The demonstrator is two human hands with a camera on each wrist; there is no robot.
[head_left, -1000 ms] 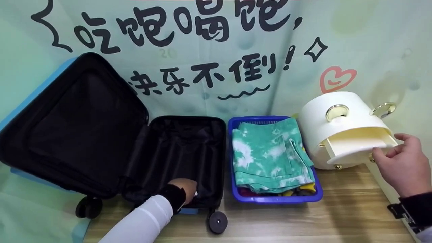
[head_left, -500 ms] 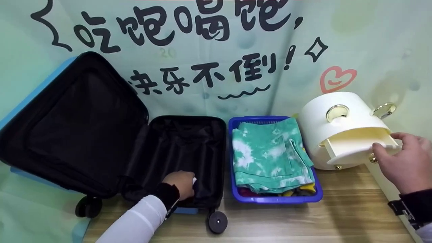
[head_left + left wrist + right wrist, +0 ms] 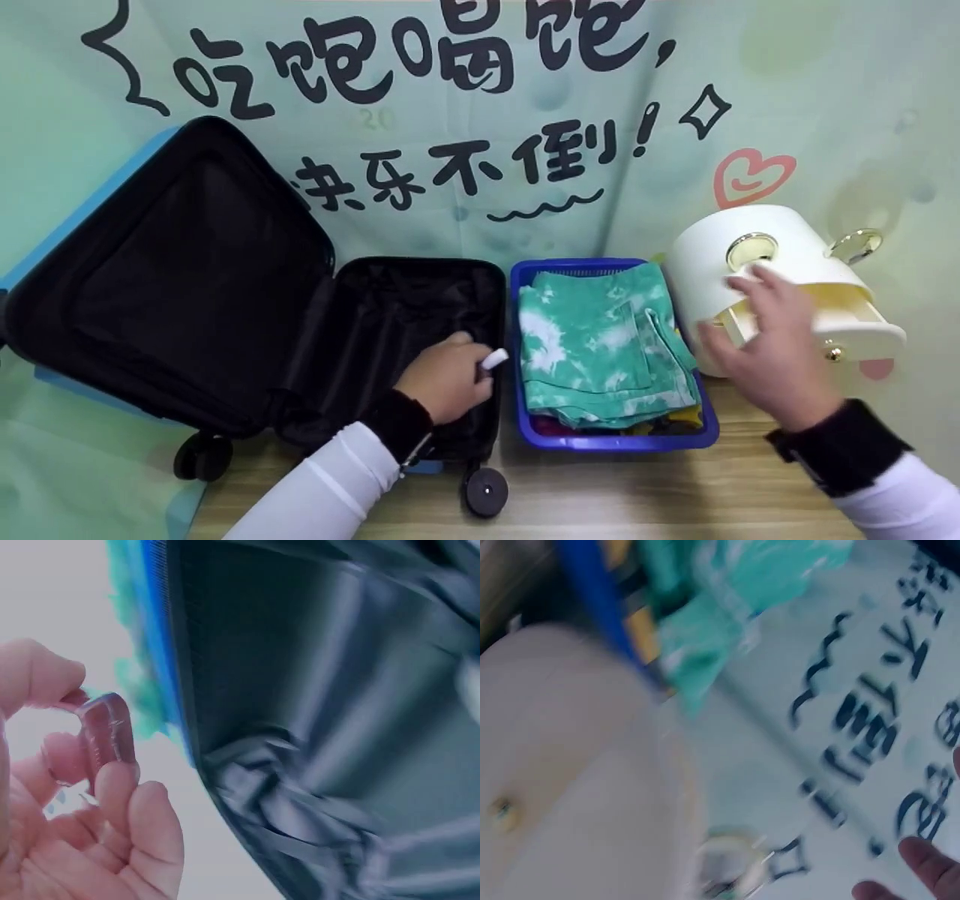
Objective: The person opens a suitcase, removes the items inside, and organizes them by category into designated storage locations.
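My left hand (image 3: 446,379) hovers over the right half of an open black-lined suitcase (image 3: 367,375). It pinches a small whitish piece (image 3: 495,358). In the left wrist view the glossy, see-through piece (image 3: 105,731) sits between thumb and fingers; its kind cannot be told. My right hand (image 3: 780,352), blurred by motion, has its fingers spread in front of a white rounded box (image 3: 697,262). Nothing shows in it. The box's drawer (image 3: 862,339) is pulled out, with a gold knob; the hand hides part of it. At the right wrist view's edge, fingertips (image 3: 930,866) appear.
Between suitcase and box stands a blue basket (image 3: 622,444) holding folded green-and-white tie-dye cloth (image 3: 592,345) above other fabric. The suitcase lid (image 3: 172,277) leans open at left. A wheel (image 3: 485,492) juts toward the front. Behind hangs a printed backdrop (image 3: 450,217).
My right hand has let go of the drawer front and moved left across the box. The left hand has risen and shifted right with the small piece, toward the suitcase's right rim.
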